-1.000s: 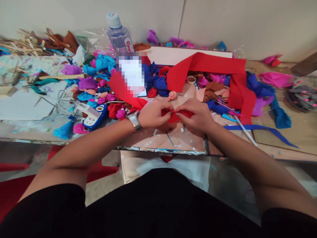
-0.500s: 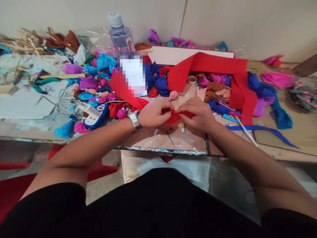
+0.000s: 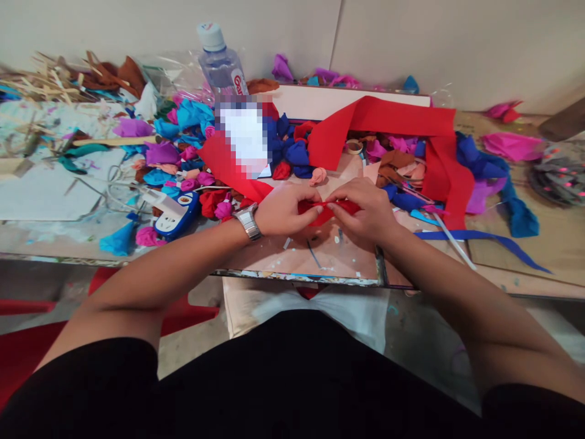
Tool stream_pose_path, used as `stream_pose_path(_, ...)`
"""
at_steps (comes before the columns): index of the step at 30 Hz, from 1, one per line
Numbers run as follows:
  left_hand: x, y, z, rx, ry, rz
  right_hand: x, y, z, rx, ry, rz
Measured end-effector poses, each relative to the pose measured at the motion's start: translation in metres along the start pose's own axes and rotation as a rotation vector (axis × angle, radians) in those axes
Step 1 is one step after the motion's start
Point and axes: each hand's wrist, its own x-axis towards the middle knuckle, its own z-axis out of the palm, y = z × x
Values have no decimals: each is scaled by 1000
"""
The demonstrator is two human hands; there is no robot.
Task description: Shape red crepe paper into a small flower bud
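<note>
Red paper [image 3: 326, 213] sits above the near table edge [image 3: 301, 277], pinched between the nearly closed thumbs and fingertips of both left hand [image 3: 286, 209] and right hand [image 3: 364, 210]. I note a peach rosette [image 3: 318, 177] just beyond.

Paper [image 3: 325, 215] between the hands [image 3: 284, 211], power strip [image 3: 170, 224] left, bottle [image 3: 223, 68] behind

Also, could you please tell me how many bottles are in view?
1: the white-capped bottle, at the back near the wall. Others may be hidden by the coloured pieces.
</note>
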Motion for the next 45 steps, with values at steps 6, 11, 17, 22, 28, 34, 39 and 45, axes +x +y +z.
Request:
stream_pose_path(6,0,-1,-1,57,-27,13,0,1,0,60,-27,-21)
stream_pose_path(11,0,-5,0,117,1,-14,0,0,0,93,-1,-7)
stream_pose_path(17,0,-7,-3,269,15,-66,1,-3,1,228,68,266)
stream_pose_path(22,2,-15,-5,360,65,-145,5,2,-2,233,88,368)
stream_pose_path(28,3,-33,-7,462,133,-200,7,19,-6,186,57,456)
stream_pose_path(34,5,-35,-8,482,36,-128,6,20,-3,229,-3,477)
stream_pose_path(39,3,-20,-5,292,-52,14,3,3,5,294,-43,374)
stream_pose_path(45,3,-18,-4,182,-95,52,1,-6,5,334,-68,281)
